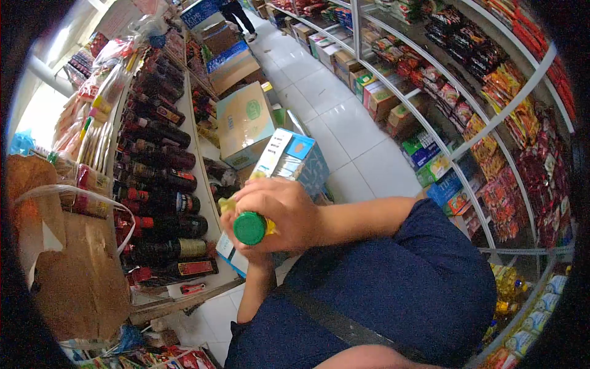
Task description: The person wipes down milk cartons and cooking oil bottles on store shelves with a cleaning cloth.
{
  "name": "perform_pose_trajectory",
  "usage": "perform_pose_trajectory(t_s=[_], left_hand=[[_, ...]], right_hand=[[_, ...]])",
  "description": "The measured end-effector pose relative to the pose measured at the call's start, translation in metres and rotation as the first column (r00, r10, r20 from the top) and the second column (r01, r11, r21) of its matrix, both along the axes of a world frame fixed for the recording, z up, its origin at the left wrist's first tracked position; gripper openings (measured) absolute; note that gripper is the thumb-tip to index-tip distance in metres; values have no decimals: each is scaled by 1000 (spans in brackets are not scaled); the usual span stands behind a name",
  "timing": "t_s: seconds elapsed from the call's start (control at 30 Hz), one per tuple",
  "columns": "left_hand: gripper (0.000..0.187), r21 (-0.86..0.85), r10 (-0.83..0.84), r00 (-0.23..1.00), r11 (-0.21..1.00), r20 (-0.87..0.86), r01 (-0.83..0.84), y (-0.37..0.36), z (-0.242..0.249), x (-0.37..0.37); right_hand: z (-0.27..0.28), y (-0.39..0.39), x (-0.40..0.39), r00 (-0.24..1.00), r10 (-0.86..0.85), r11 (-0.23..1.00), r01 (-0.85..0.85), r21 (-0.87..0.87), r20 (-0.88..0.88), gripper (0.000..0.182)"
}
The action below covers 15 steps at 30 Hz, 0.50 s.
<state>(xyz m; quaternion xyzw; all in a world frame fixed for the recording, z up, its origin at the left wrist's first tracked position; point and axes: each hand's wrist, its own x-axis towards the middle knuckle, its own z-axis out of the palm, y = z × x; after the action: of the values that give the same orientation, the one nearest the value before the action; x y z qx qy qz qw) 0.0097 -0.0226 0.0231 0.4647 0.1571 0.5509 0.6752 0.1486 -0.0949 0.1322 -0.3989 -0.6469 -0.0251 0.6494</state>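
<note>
Both my hands are together in front of my chest, on a bottle with a ribbed green plastic screw cap. Cap faces up at me; a bit of yellow shows just beside it, rest of the bottle is covered by my hands or out of sight behind the cap. My right hand comes in from the right, fingers curled round it close to the cap. My left hand comes up from below, pressed in against the right; mostly covered, can't tell how its fingers sit. Small yellowish-green piece sticks out by the fingers, too blurred to name.

Just beyond the hands: white-and-blue printed carton, then a big brown cardboard box with green print. To the left, dark glass bottles, some with red caps, lie in a row on a rack; nearer, torn brown cardboard with a clear plastic strap by it. White tiled floor runs up the aisle to a person in dark trousers. Right side: metal-framed shelves of coloured packets, with clear bottles of yellow liquid low down. Navy sleeve on my right arm.
</note>
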Motion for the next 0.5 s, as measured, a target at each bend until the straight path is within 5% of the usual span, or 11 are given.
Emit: perform_pose_trajectory(t_s=[0.03,0.17,0.27,0.37,0.43,0.47,0.5], left_hand=[[30,308,140,876,951,-462,11,14,1,0],[29,434,274,776,901,-568,-1,3,8,11],[34,45,94,881,996,-464,-83,-4,3,-2],[56,-122,-211,974,972,-79,201,-5,20,-17],[73,-77,-35,989,997,-146,24,-14,26,-18],[70,-101,-346,919,924,187,368,-16,42,-20],[70,-53,-408,867,897,287,439,-21,46,-13]], right_hand=[[0,0,3,1000,25,999,-25,-22,3,43],[11,-15,24,988,127,988,-134,-74,-89,43],[24,-28,41,900,354,935,-344,82,-256,48],[43,-42,49,739,585,803,-471,365,-334,51],[47,-40,46,619,700,704,-513,492,-357,52],[46,-38,44,579,735,667,-525,530,-352,53],[39,-34,41,589,738,663,-541,517,-329,56]])
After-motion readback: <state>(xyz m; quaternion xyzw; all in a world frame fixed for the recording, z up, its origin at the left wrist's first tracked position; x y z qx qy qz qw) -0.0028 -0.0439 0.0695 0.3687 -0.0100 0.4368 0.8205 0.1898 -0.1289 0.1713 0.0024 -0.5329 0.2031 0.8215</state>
